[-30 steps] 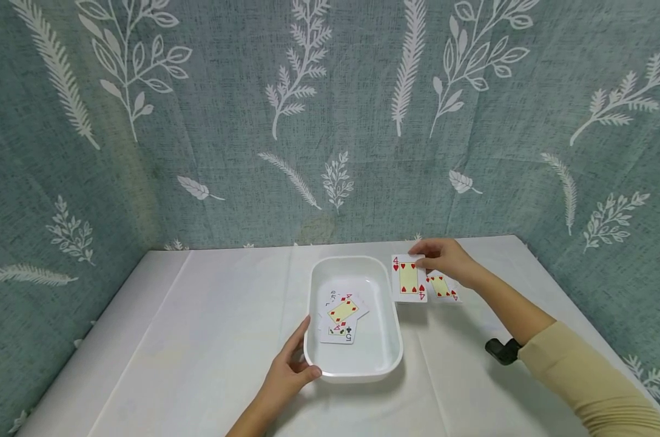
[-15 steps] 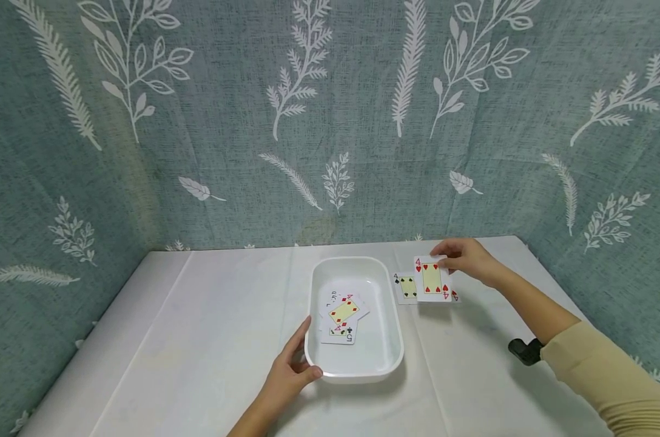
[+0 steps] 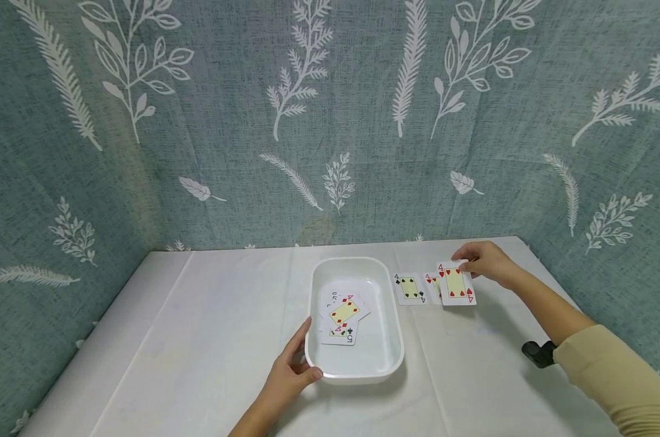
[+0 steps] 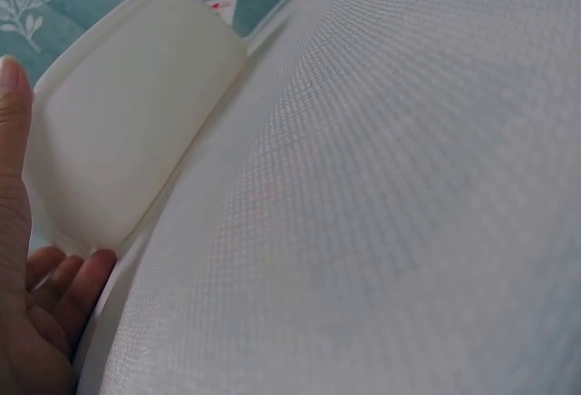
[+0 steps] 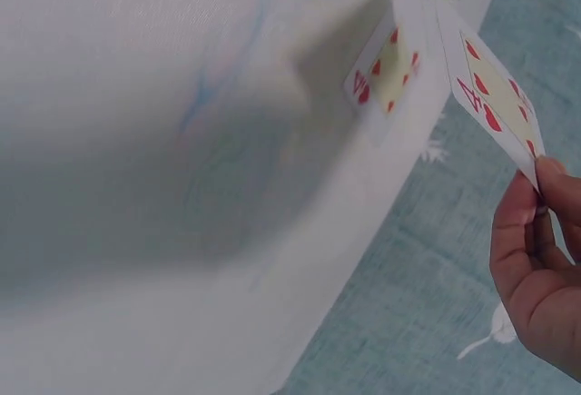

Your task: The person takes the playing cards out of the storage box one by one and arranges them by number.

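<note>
My right hand (image 3: 485, 262) pinches a playing card (image 3: 457, 285), the four of hearts, by its top edge. The card is tilted over a second red four (image 3: 434, 288), which it partly covers in the head view; the right wrist view shows this lower card (image 5: 386, 68) lying on the cloth with hearts on it. Left of them lies a four of spades (image 3: 410, 288). My left hand (image 3: 286, 371) holds the near left corner of a white tray (image 3: 376, 358), thumb at the near rim and fingers along the side. Inside the tray lie a four of diamonds (image 3: 345, 312) and a five of clubs (image 3: 338, 338), overlapping.
A white cloth (image 3: 199, 340) covers the table. Patterned green fabric (image 3: 226, 152) rises along its back and sides. A black device (image 3: 538, 353) sits at my right wrist, by the beige sleeve (image 3: 608, 364).
My right hand has carried the four of hearts to the right, away from the tray. The four of spades beneath has come into view. My left hand and the tray have stayed put.
</note>
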{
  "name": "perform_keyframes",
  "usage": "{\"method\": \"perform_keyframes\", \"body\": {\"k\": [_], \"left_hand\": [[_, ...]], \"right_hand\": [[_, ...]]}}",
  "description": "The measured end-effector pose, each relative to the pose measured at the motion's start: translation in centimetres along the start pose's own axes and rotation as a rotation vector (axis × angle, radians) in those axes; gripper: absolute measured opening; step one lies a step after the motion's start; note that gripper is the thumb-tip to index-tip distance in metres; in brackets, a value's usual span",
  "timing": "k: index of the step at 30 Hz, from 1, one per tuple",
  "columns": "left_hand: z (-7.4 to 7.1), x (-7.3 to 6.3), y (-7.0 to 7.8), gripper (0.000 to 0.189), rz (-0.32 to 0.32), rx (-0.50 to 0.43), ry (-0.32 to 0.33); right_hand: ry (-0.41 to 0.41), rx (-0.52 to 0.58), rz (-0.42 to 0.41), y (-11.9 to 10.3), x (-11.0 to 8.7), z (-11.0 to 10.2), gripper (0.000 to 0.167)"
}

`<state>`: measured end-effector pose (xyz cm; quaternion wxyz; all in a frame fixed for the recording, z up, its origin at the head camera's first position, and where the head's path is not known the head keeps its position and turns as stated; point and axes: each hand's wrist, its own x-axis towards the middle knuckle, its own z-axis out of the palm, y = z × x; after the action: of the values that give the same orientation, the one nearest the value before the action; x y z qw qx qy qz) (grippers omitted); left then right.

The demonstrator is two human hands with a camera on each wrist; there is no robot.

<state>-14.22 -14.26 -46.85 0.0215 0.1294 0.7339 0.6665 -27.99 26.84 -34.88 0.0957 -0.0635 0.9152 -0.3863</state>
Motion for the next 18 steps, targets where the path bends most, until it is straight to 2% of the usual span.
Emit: {"method": "perform_keyframes", "body": {"k": [8, 18], "left_hand": [[0.0, -0.1, 0.1, 0.09, 0.033, -0.015, -0.006], [0.0, 0.0, -0.1, 0.089, 0.016, -0.002, -0.005]], "right_hand": [[0.017, -0.016, 0.038, 1.7, 0.3, -1.4, 0.028], [0.028, -0.047, 0.073, 3.7, 0.8, -2.0, 0.025]]}}
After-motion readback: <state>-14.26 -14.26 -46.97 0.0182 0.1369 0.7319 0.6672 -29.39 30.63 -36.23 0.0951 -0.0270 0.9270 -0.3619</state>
